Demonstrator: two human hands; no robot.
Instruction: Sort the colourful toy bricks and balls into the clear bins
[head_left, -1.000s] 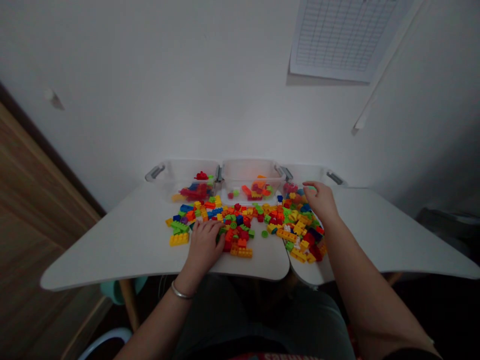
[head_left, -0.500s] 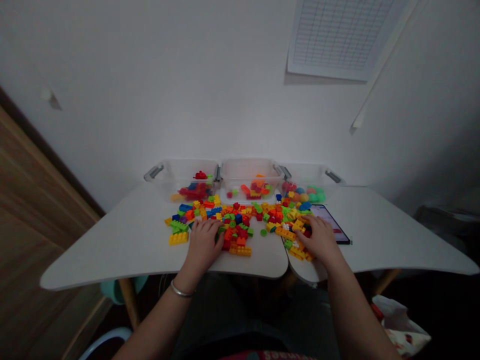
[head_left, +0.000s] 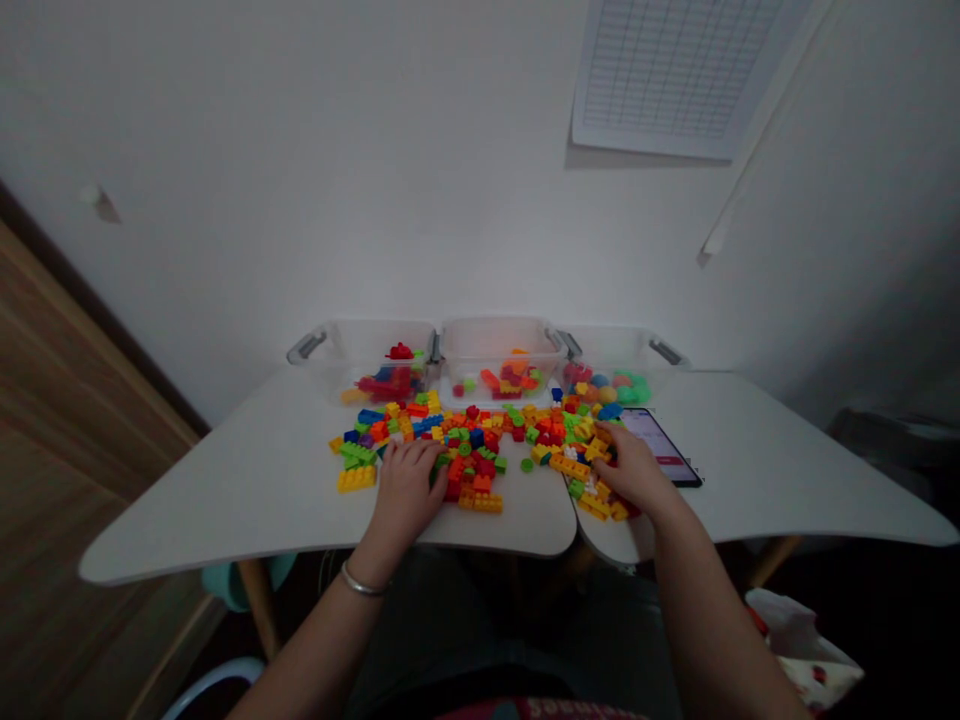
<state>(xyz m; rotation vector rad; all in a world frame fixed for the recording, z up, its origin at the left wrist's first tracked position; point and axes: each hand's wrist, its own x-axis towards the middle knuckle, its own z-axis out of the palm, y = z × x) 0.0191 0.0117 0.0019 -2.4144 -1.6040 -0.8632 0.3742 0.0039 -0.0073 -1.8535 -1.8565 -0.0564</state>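
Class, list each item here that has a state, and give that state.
Left hand: palm down on bricks
Right hand: fingers among bricks
Smartphone: flat on table, screen lit
Left clear bin: uncovered, holding bricks
Middle clear bin: uncovered, holding bricks
Right clear bin: uncovered, holding round pieces

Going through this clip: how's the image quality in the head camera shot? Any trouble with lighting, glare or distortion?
Head view: strong wide-angle bending curves the table edges and skews the wall sheet; the scene is dim, with deep shadow below the table; the bricks look slightly soft but readable; the phone glows without heavy glare.
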